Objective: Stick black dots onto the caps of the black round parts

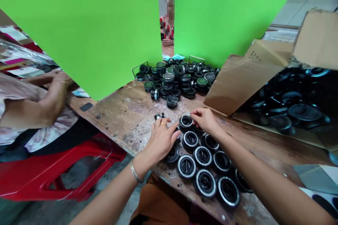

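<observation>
Several round black parts with pale silver rings and a raised bar across the middle stand in rows on the wooden table [116,109]. My right hand [204,119] pinches at the far rim of one ringed black part [186,121]; what lies between the fingertips is too small to make out. Left of that part is my left hand [164,134], palm down, thumb and fingers apart. Its fingertips are close to a small black part [159,116], partly hidden behind them. Another black part [173,155] shows below my left hand.
A heap of black round parts [169,79] lies at the back before green panels [105,24]. At right, an open cardboard box [245,77] holds more. A co-worker's arm [44,102] and a red stool [29,179] are at left; another person [167,28] sits beyond the gap.
</observation>
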A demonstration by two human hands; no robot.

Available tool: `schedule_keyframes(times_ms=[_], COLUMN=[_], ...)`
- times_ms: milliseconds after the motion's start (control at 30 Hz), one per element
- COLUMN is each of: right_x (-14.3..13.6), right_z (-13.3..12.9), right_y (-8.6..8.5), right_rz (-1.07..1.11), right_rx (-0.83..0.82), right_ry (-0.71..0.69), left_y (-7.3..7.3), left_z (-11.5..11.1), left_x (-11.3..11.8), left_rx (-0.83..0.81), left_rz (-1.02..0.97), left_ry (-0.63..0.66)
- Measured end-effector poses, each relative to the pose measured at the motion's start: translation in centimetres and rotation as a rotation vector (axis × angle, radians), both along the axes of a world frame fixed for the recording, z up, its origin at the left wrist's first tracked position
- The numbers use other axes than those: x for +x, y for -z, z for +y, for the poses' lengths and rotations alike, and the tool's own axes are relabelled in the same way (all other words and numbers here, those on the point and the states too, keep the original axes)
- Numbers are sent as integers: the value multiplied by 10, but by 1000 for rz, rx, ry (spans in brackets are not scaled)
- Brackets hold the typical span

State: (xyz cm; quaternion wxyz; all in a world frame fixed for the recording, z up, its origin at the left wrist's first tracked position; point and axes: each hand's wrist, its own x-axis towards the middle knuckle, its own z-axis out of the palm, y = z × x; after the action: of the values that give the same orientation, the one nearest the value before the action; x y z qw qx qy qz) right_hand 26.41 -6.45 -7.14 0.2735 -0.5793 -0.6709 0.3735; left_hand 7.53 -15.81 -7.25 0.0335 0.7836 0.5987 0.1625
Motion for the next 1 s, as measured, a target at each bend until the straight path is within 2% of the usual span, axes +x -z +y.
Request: schedule_keyframes(times_ms=[133, 333, 533, 667, 767, 833, 933, 1000], right_x=[-5, -2, -3, 12, 46, 83, 155, 211], right_z=[5, 0, 3, -13, -44, -71, -112, -137], right_y=[5, 0, -6, -14, -23, -29, -37, -41], right_rz=[-168, -399, -496, -482, -339, -257, -308, -426], right_rx=[94, 221, 247, 311, 431, 517, 597, 615], right_ry=[-60, -91, -57, 2, 15, 37, 161, 318], left_y=[0, -1, -4, -6, -6, -7, -9, -10], left_z=[3, 5, 4, 6, 8, 9, 10, 12], left_x=[2, 5, 9, 12, 14, 17, 22, 25], left_rx=[4, 20, 67, 75, 80, 85, 88, 86], left_rz=[-2, 51, 153, 206, 238, 253, 276, 306], left_ry=[19, 11, 33, 35, 31, 42, 89, 112])
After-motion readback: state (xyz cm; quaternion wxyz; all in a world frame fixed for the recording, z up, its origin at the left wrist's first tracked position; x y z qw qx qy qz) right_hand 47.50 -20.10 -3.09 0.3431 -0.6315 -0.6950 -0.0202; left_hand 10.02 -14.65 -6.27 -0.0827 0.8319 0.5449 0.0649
